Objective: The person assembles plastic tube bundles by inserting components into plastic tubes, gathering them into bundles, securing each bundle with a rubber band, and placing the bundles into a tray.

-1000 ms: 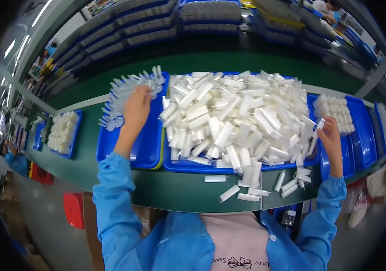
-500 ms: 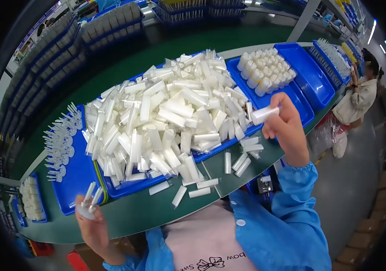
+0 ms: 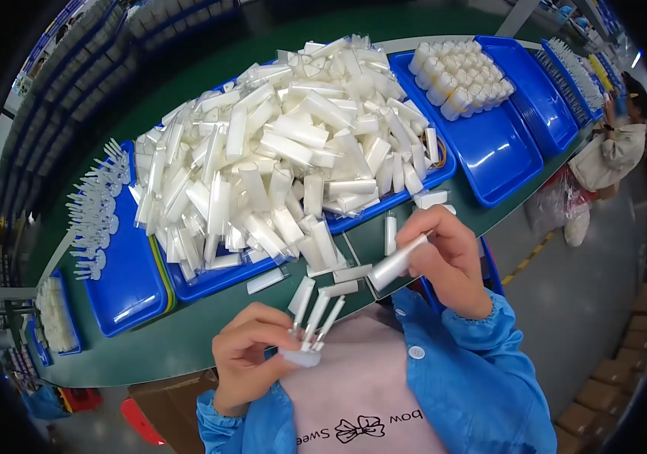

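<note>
My left hand (image 3: 249,356) is closed in a pinch on a white pronged plastic piece (image 3: 302,356), with a round base and upright prongs. In my right hand (image 3: 451,266), the thumb and fingers grip a white tube in a clear sleeve (image 3: 394,266). The tube points down toward the prongs but stays apart from them. Just beyond both hands, several loose white tubes (image 3: 266,281) lie on the green table (image 3: 225,344). A large heap of similar white tubes (image 3: 293,144) fills the blue tray (image 3: 225,284) behind them.
At left, a blue tray (image 3: 115,303) bears rows of pronged pieces (image 3: 96,219). Another blue tray (image 3: 501,163) at right carries upright white capped pieces (image 3: 460,79). A co-worker (image 3: 619,147) is at the far right. Cardboard boxes (image 3: 615,371) line the floor.
Both hands have come toward each other in front of my body, still holding the pronged piece and the tube. The tube has tilted downward. The camera view has shifted slightly.
</note>
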Motion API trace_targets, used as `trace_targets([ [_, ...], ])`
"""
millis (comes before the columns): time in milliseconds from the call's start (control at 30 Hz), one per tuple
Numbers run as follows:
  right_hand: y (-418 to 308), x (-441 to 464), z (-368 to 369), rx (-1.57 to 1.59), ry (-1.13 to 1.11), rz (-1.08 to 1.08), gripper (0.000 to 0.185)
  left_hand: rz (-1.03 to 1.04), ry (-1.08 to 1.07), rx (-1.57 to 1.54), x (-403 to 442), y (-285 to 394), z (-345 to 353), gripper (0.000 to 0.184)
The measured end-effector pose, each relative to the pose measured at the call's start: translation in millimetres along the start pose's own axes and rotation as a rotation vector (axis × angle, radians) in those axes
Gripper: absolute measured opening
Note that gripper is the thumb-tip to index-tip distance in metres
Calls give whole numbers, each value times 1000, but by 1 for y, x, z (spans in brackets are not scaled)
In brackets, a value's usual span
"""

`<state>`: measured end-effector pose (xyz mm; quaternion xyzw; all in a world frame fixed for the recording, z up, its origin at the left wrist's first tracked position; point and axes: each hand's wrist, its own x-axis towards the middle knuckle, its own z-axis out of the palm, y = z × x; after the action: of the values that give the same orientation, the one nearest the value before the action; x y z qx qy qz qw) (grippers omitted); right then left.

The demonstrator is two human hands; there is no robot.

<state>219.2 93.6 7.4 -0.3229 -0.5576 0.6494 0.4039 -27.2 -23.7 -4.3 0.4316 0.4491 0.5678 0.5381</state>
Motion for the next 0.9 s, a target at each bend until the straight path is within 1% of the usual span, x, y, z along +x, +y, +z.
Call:
trace_targets([
  [33, 6, 1, 1, 7, -21, 8, 16, 9, -65, 62, 1, -1, 0, 19],
  [67, 12, 3, 1, 10, -22, 10, 16, 6, -63, 63, 4, -1, 2, 19],
  [133, 22, 8, 1, 20, -52, -43, 19, 29, -131, 141, 7, 2, 7, 19],
  [167, 22, 10, 3, 24, -53, -44, 19, -6, -131, 84, 8, 2, 10, 19],
  [233, 23, 13, 7, -7, -56, -62, 24, -6, -149, 88, 10, 2, 11, 20],
  [300, 22, 12, 10, 7, -51, -49, 24, -8, -167, 89, 12, 3, 16, 20],
  [367, 21, 12, 10, 19, -46, -35, 24, -156, -79, 49, 12, 9, 23, 14],
  [400, 21, 11, 7, 10, -89, -25, 25, -158, -78, 51, 12, 7, 21, 14],
  [467, 21, 12, 5, 7, -132, -16, 26, -50, -196, 42, 12, 1, 14, 19],
  [533, 20, 13, 4, 48, -154, 56, 24, -58, -198, 41, 13, 3, 15, 18],
  [667, 20, 15, 2, 134, -191, 99, 25, -54, -197, 75, 13, 5, 17, 17],
  [700, 19, 14, 2, 77, -186, 74, 24, -57, -198, 76, 13, 4, 15, 17],
  [767, 19, 14, 1, 22, -181, 54, 23, 3, -199, 237, 12, 0, 12, 17],
  [833, 19, 15, 1, -232, -142, -135, 25, -16, -174, 249, 13, 2, 16, 17],
  [900, 17, 14, 1, -257, -140, -141, 24, -38, -147, 263, 14, 2, 17, 17],
])
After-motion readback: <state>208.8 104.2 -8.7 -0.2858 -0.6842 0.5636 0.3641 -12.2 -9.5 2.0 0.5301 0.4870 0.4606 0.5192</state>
